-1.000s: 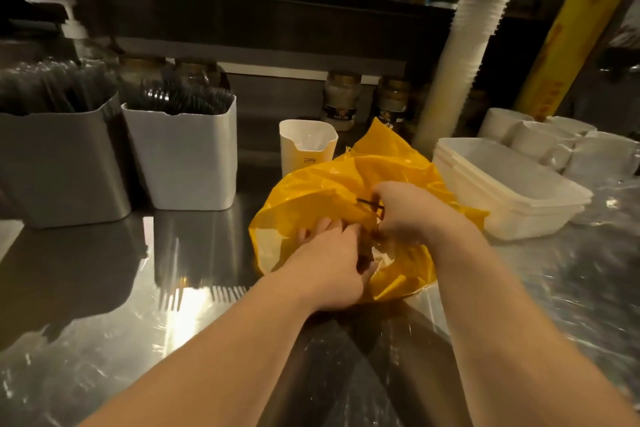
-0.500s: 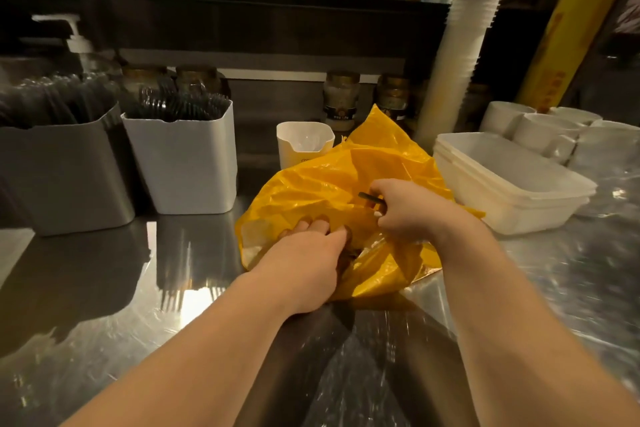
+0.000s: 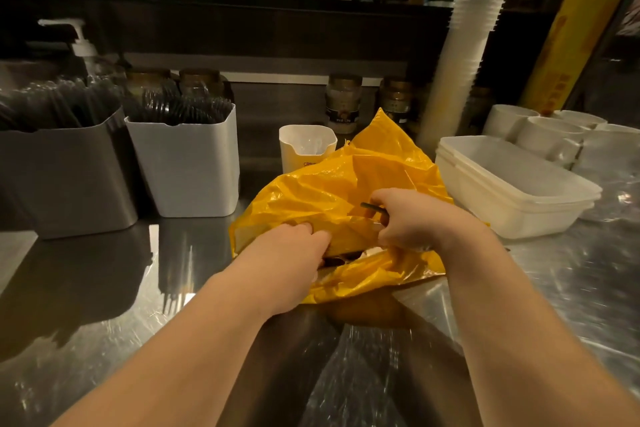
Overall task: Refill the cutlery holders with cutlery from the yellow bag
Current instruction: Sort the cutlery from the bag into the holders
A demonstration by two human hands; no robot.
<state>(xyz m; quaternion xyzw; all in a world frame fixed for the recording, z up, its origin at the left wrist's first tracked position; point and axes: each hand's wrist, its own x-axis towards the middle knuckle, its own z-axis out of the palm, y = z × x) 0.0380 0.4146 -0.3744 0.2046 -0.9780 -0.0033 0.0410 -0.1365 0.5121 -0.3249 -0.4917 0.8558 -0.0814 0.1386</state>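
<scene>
A crumpled yellow plastic bag (image 3: 332, 184) lies on the steel counter (image 3: 104, 288) in the middle. My left hand (image 3: 287, 253) grips the bag's near edge at its opening, fingers curled into the plastic. My right hand (image 3: 412, 218) holds a dark slim piece of cutlery (image 3: 370, 207) at the bag's mouth, fingers curled round it. At the left stand two cutlery holders: a grey one (image 3: 65, 177) and a white one (image 3: 187, 163), both with dark plastic cutlery sticking up. The inside of the bag is mostly hidden.
A small cream cup-like holder (image 3: 304, 146) stands behind the bag. Stacked white tubs (image 3: 512, 191) and white cups (image 3: 554, 135) sit at the right. A tall stack of white cups (image 3: 460, 45), jars (image 3: 343, 100) and a pump bottle (image 3: 81, 42) line the back.
My left hand slid left along the bag's near edge, pulling the opening wider. My right hand stayed at the bag's mouth with the dark piece in its grip.
</scene>
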